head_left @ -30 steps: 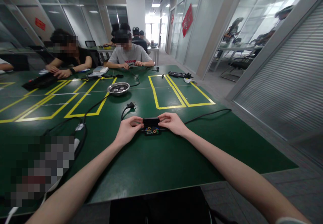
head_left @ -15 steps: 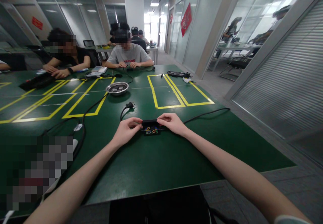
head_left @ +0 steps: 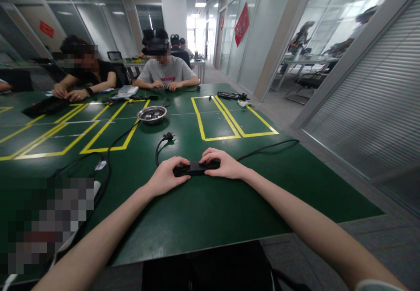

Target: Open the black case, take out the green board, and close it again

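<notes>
A small black power adapter point(head_left: 197, 169) lies on the green table in front of me, with its black cover over the circuit board, which is hidden. My left hand point(head_left: 169, 175) grips the adapter's left end between thumb and fingers. At the opposite end, my right hand point(head_left: 223, 163) holds it the same way, fingertips on top and thumb at the near side. A black cord with a mains plug point(head_left: 169, 137) curves out beyond my left hand. Another black cable point(head_left: 269, 148) runs off to the right from behind my right hand.
A metal bowl point(head_left: 152, 114) with small metal parts stands farther back. Yellow tape point(head_left: 223, 138) outlines boxes on the table. A folded black tripod-like item point(head_left: 232, 95) lies at the far edge. Two people sit across, handling dark items. A blurred patch point(head_left: 49, 221) covers the near left.
The black cover has come down from above the circuit board onto the adapter, hiding the board. Both hands have shifted to grip the ends, thumbs at the near side.
</notes>
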Motion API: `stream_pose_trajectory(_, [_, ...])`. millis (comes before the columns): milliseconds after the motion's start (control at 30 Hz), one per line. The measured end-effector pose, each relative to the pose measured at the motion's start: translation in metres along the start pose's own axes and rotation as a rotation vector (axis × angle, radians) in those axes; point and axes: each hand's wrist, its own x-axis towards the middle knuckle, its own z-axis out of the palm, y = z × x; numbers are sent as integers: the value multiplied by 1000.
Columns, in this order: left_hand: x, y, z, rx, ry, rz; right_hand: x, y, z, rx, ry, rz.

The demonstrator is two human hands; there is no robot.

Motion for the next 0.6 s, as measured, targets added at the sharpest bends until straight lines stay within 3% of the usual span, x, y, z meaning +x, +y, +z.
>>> stream_pose_trajectory(167, [3,-2,-2,90,5,21,-1,-1,2,-191,-25,-89])
stream_pose_trajectory(433, [8,-2,4,258,44,72,4,0,11,-588,44,-152])
stream_pose_trajectory(600, [6,-8,5,308,42,82,4,0,12,-604,54,-198])
